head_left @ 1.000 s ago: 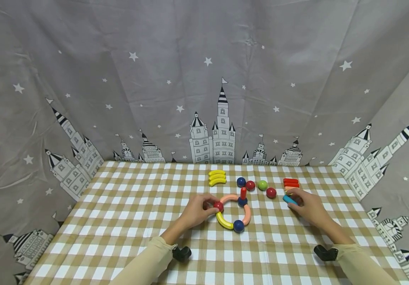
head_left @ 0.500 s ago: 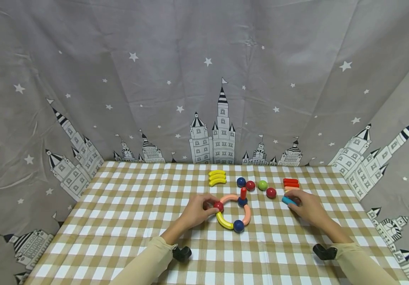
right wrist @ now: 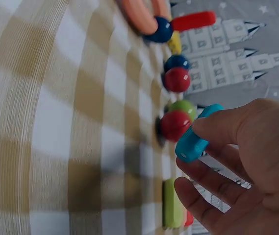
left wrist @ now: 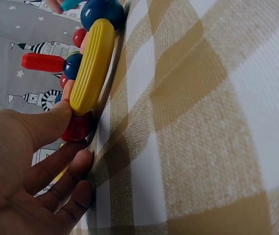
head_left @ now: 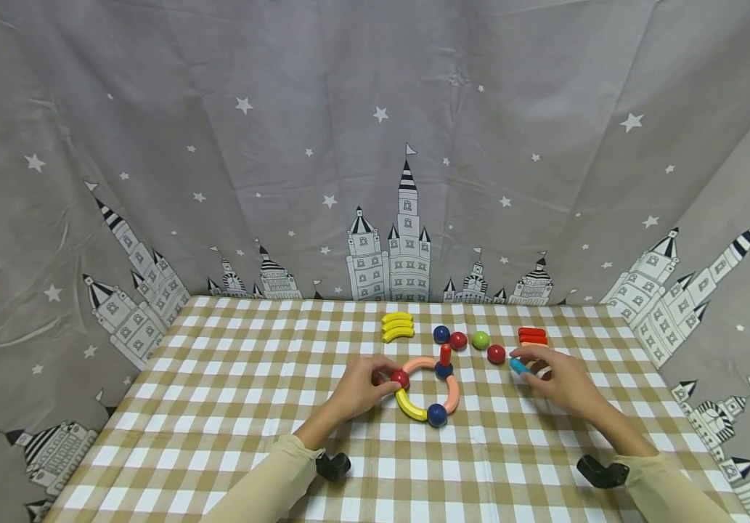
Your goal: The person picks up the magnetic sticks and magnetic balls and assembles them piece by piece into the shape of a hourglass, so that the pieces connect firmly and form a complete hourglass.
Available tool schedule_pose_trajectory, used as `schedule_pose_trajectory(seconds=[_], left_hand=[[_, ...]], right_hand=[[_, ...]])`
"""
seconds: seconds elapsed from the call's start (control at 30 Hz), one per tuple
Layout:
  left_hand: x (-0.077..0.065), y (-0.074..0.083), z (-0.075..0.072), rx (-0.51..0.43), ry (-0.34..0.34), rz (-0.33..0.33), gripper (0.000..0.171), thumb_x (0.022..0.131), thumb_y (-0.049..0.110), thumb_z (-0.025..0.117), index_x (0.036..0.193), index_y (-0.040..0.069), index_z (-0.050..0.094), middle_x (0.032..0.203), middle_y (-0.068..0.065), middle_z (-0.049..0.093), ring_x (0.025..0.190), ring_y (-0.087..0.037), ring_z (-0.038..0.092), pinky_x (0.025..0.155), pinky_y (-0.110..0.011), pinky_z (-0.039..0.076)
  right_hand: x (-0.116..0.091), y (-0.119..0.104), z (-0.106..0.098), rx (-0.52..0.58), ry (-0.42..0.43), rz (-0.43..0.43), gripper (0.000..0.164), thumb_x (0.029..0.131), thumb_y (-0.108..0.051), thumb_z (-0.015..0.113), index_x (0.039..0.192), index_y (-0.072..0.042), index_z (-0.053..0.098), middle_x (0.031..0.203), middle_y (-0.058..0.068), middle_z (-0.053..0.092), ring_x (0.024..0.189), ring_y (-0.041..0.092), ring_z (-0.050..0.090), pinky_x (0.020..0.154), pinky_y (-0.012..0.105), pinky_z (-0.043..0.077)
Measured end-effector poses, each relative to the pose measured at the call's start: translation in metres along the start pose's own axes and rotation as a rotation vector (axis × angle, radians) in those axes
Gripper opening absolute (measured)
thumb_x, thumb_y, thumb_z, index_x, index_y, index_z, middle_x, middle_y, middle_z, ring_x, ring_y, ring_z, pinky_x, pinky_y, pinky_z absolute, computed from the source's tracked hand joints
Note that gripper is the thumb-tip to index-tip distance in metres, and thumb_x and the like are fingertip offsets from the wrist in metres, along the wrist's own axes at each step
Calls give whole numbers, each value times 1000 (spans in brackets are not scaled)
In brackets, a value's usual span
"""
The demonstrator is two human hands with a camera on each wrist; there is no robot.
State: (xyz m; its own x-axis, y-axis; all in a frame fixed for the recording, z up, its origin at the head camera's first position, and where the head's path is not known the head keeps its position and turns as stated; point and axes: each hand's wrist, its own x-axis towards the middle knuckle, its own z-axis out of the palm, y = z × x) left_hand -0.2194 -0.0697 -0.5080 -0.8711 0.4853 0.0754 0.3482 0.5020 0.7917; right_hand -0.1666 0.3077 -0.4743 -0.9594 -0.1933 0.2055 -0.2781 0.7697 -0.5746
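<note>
On the checked cloth lies a ring of curved sticks and balls. My left hand (head_left: pixel 363 386) pinches its red ball (head_left: pixel 401 378) between thumb and fingers. From that ball run a yellow curved stick (head_left: pixel 411 407) and a pink curved stick (head_left: pixel 421 361). A second pink curved stick (head_left: pixel 453 394) joins the near blue ball (head_left: pixel 436 415) to the far blue ball (head_left: pixel 443 371). A red stick (head_left: pixel 445 354) stands upright on the far one. To the right, my right hand (head_left: pixel 563 379) pinches a turquoise stick (right wrist: pixel 192 146), held above the cloth.
Behind the ring lie yellow curved sticks (head_left: pixel 398 327) and loose balls: blue (head_left: pixel 441 334), red (head_left: pixel 458 341), green (head_left: pixel 481 340) and another red ball (head_left: pixel 496 354). Red sticks (head_left: pixel 533 335) sit beyond my right hand; a light green stick (right wrist: pixel 172 203) shows in the right wrist view.
My right hand has lifted the turquoise stick and shifted it slightly left, away from the row of sticks. The left hand and the ring stay as they were.
</note>
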Motion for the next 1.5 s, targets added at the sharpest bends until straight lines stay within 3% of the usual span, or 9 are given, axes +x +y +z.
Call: schedule_pose_trajectory(seconds=[0.17, 0.5, 0.67, 0.93, 1.3, 1.5], left_hand=[[0, -1, 0, 3, 7, 13, 25, 91, 13, 79, 115, 9, 76, 101, 0, 74, 75, -11, 61, 64, -23, 49], [0, -3, -1, 15, 8, 18, 25, 91, 14, 80, 115, 9, 76, 100, 2, 74, 76, -11, 61, 66, -23, 50], [0, -2, -2, 16, 3, 8, 25, 91, 14, 80, 115, 9, 76, 101, 2, 73, 77, -12, 62, 66, -24, 50], [0, -1, -2, 21, 3, 4, 25, 91, 14, 79, 116, 10, 75, 102, 2, 73, 79, -13, 62, 67, -24, 50], [0, -1, -1, 21, -1, -8, 26, 91, 15, 79, 117, 10, 75, 102, 1, 73, 79, -13, 62, 67, -24, 50], [1, 0, -1, 14, -5, -22, 28, 91, 16, 80, 117, 9, 75, 102, 1, 73, 79, -13, 61, 68, -25, 50]], right_hand=[[-1, -18, -1, 109, -12, 11, 30, 88, 0, 78, 117, -6, 70, 115, 12, 71, 90, 21, 69, 76, 33, 59], [-2, -49, 12, 275, -23, -2, 31, 88, 5, 77, 115, -5, 66, 109, 8, 70, 94, 23, 71, 79, 29, 59], [-1, -63, 19, 318, -54, 28, 31, 89, 3, 76, 116, -5, 64, 108, 7, 70, 97, 24, 71, 83, 34, 59], [3, -75, 35, 381, -69, -27, 28, 89, 0, 77, 114, -7, 65, 107, 3, 70, 98, 21, 70, 84, 32, 59], [5, -88, 59, 460, -109, -35, 28, 90, -1, 78, 114, -8, 64, 111, 4, 68, 98, 20, 70, 85, 32, 58], [3, -91, 71, 453, -115, -48, 30, 89, 0, 79, 113, -10, 63, 106, 3, 68, 96, 19, 70, 85, 32, 58]])
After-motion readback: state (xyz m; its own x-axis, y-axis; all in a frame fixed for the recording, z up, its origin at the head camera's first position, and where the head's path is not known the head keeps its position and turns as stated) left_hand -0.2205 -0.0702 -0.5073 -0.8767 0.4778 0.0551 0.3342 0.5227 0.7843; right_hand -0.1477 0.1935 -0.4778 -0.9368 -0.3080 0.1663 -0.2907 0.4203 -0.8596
